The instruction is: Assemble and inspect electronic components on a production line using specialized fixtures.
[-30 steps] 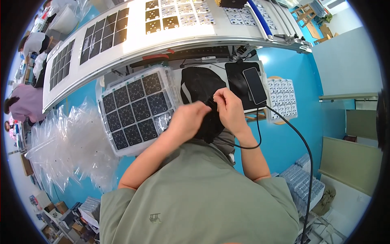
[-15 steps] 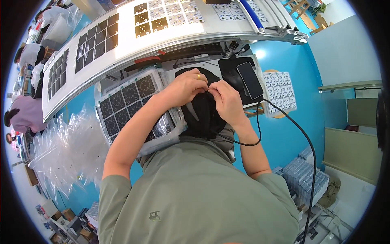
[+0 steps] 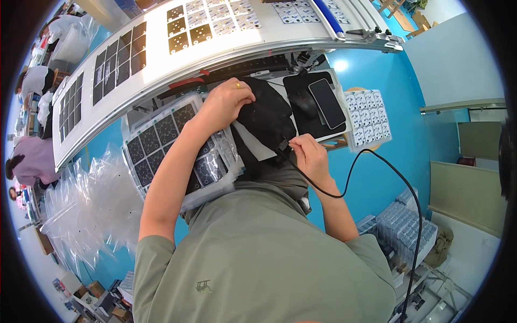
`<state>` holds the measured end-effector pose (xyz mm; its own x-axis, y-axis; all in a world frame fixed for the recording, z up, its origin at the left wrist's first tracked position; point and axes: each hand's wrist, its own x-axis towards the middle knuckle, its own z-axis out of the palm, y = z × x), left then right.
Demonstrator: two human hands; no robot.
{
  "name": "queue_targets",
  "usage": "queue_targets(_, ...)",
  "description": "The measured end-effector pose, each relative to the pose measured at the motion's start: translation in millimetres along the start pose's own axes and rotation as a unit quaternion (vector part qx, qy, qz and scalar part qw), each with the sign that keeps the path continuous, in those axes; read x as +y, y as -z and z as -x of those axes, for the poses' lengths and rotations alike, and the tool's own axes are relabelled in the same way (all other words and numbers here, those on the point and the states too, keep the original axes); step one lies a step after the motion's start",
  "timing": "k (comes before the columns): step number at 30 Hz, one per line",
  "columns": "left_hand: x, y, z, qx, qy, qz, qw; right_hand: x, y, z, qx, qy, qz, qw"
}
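Far left, a person in a lilac top [image 3: 35, 156] was over at the edge of the room, and closer in there was a big heap of clear plastic bags [image 3: 94, 199] on the blue floor. Next along was a tray [image 3: 210, 199] of dark patterned panels [image 3: 166, 130], set at a slant, with the left forearm crossing over it.

Then the left hand [image 3: 222, 105], gold ring and all, was at the top left edge of a black cloth [image 3: 264, 114]. Its fingers were curled close together, and it looked like thumb and fingertips had the edge pinched, though the fold kind of hid the grip, so don't hold me to that. The cloth sat right in front of the person's lap, between the two hands. Its long axis ran slantwise from upper left to lower right, wide end up by the left hand, narrower end pointing down and right to a small mesh patch [image 3: 284, 145]. Right there the right hand [image 3: 311, 155] had thumb and forefinger pinching that corner.

A black cable [image 3: 349, 175] looped across the right wrist and off to the lower right. Past that, a phone [image 3: 327, 104] lay slanted on a black pad [image 3: 292, 85], and further right was a sheet of white printed cards [image 3: 368, 116].
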<state>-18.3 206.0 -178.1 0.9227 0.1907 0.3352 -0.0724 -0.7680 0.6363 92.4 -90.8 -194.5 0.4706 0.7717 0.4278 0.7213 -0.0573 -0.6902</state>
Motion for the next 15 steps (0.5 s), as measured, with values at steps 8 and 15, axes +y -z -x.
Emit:
queue_targets(8,14.4,-2.1,2.7,0.0,-0.016,-0.089,0.996,-3.4,-9.6,23.5,0.045,-0.079,-0.03,0.995)
queue_targets(15,83.2,-20.8,3.3,-0.124,-0.148,-0.114,0.975,-5.7,-15.7,16.9,0.054,-0.08,0.024,0.995)
